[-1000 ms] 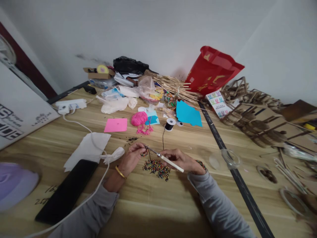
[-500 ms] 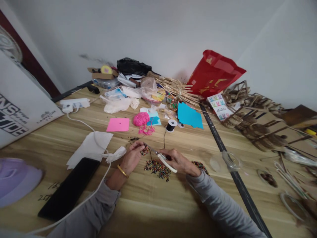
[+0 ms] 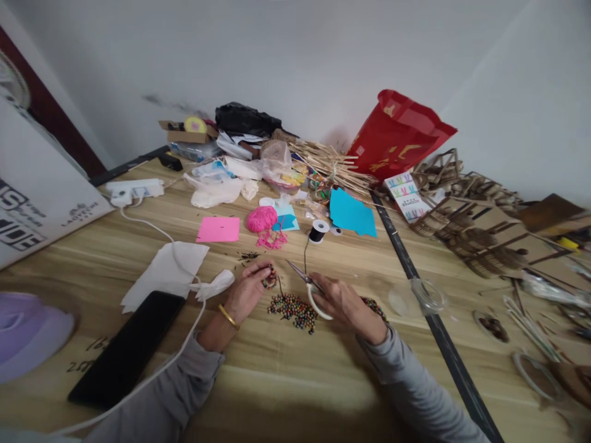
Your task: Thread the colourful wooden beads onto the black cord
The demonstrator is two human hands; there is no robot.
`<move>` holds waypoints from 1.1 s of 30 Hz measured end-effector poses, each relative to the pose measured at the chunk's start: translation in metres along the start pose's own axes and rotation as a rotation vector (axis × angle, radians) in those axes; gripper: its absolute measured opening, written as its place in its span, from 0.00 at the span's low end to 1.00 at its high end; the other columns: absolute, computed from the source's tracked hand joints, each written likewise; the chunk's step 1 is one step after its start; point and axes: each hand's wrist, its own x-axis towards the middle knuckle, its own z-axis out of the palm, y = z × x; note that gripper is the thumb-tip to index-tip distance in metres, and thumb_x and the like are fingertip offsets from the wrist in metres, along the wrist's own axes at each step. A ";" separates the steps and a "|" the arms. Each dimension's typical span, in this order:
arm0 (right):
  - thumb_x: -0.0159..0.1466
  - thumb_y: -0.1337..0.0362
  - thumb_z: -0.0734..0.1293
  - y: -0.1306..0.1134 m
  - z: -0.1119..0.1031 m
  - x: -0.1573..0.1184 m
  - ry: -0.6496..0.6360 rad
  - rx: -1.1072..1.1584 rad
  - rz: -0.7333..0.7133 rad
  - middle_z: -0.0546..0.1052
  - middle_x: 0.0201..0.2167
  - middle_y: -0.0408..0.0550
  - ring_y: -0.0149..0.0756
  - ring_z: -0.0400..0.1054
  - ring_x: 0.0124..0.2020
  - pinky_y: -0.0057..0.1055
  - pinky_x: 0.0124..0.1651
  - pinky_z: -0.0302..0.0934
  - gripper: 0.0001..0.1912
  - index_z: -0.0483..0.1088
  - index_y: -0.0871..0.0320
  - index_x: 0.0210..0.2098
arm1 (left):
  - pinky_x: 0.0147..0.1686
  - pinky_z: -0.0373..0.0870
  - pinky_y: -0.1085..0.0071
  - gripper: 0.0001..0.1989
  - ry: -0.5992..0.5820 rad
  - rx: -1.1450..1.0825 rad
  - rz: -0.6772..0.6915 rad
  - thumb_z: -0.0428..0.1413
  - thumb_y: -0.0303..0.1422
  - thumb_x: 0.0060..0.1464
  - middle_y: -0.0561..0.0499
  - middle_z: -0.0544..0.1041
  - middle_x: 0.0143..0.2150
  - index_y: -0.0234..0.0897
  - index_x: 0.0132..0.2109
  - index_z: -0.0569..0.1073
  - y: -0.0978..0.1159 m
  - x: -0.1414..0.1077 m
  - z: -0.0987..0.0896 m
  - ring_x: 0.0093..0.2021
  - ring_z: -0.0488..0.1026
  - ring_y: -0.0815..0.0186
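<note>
My left hand (image 3: 248, 289) is closed in a pinch on a small loop of multicoloured beads (image 3: 270, 279), with a dark cord end hanging from it. In my right hand (image 3: 339, 301) are white-handled scissors (image 3: 310, 289), their blades pointing up and left, a short way from the beaded loop. Loose multicoloured beads (image 3: 293, 311) lie in a patch on the table below and between the hands. A finished-looking string of beads (image 3: 373, 307) rests partly behind my right wrist. Behind the scissors stands a spool of black cord (image 3: 318, 231), its cord trailing toward me.
Dark clippings (image 3: 249, 256) lie beyond my left hand. Pink yarn (image 3: 262, 219), pink paper (image 3: 218, 229) and blue paper (image 3: 353, 212) are farther back. A black phone-like slab (image 3: 127, 351) and white cable lie left; a clear round container (image 3: 427, 296) is right, near wooden models (image 3: 494, 240).
The scissors have drawn away from the beaded loop toward the right, with my right hand turning. My left hand still holds the loop at nearly the same place.
</note>
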 end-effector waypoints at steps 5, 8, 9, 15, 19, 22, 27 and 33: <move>0.67 0.63 0.59 0.002 0.010 -0.018 0.005 -0.296 0.147 0.74 0.34 0.50 0.33 0.70 0.29 0.25 0.28 0.52 0.15 0.63 0.58 0.53 | 0.30 0.71 0.73 0.08 -0.024 0.041 -0.030 0.64 0.22 0.39 0.51 0.79 0.27 0.31 0.31 0.76 -0.001 -0.006 0.005 0.30 0.76 0.67; 0.66 0.65 0.60 0.004 0.013 -0.023 0.028 -0.319 0.202 0.74 0.36 0.50 0.32 0.70 0.29 0.25 0.28 0.53 0.17 0.62 0.57 0.54 | 0.30 0.71 0.74 0.07 -0.057 0.066 -0.040 0.64 0.23 0.41 0.51 0.78 0.27 0.31 0.31 0.75 -0.002 -0.011 0.011 0.30 0.75 0.68; 0.66 0.66 0.60 0.004 0.015 -0.025 0.038 -0.314 0.216 0.73 0.36 0.50 0.32 0.70 0.30 0.25 0.29 0.53 0.17 0.62 0.57 0.54 | 0.30 0.71 0.74 0.07 -0.075 0.070 -0.051 0.64 0.24 0.42 0.52 0.78 0.27 0.31 0.31 0.74 -0.003 -0.013 0.012 0.29 0.75 0.68; 0.67 0.66 0.60 0.009 0.026 -0.030 0.065 -0.317 0.250 0.72 0.36 0.49 0.33 0.69 0.33 0.26 0.32 0.56 0.14 0.62 0.58 0.52 | 0.32 0.72 0.72 0.06 -0.163 0.000 -0.177 0.62 0.26 0.47 0.50 0.78 0.27 0.33 0.33 0.72 -0.008 -0.021 0.020 0.33 0.77 0.64; 0.67 0.65 0.60 0.008 0.033 -0.032 0.094 -0.395 0.278 0.72 0.37 0.51 0.37 0.67 0.38 0.27 0.35 0.58 0.13 0.64 0.58 0.51 | 0.37 0.73 0.69 0.05 -0.178 -0.057 -0.253 0.60 0.25 0.49 0.48 0.80 0.30 0.33 0.34 0.72 -0.013 -0.025 0.023 0.38 0.78 0.61; 0.67 0.64 0.59 0.003 0.030 -0.035 0.159 -0.321 0.282 0.72 0.37 0.52 0.39 0.66 0.41 0.30 0.39 0.60 0.10 0.68 0.58 0.45 | 0.39 0.73 0.69 0.05 -0.199 -0.070 -0.302 0.60 0.24 0.49 0.47 0.81 0.33 0.33 0.35 0.72 -0.018 -0.029 0.026 0.39 0.78 0.62; 0.68 0.59 0.58 -0.012 0.022 -0.039 0.259 0.332 0.116 0.73 0.40 0.52 0.36 0.68 0.38 0.30 0.39 0.63 0.15 0.66 0.58 0.51 | 0.42 0.72 0.68 0.06 -0.243 -0.036 -0.378 0.61 0.26 0.48 0.47 0.81 0.36 0.34 0.35 0.72 -0.027 -0.035 0.030 0.41 0.78 0.62; 0.62 0.57 0.66 -0.015 0.049 -0.034 0.263 0.887 0.183 0.76 0.32 0.49 0.32 0.69 0.31 0.26 0.31 0.63 0.18 0.68 0.62 0.46 | 0.43 0.69 0.65 0.08 -0.289 0.062 -0.382 0.63 0.30 0.47 0.46 0.81 0.35 0.34 0.34 0.72 -0.034 -0.040 0.035 0.43 0.77 0.59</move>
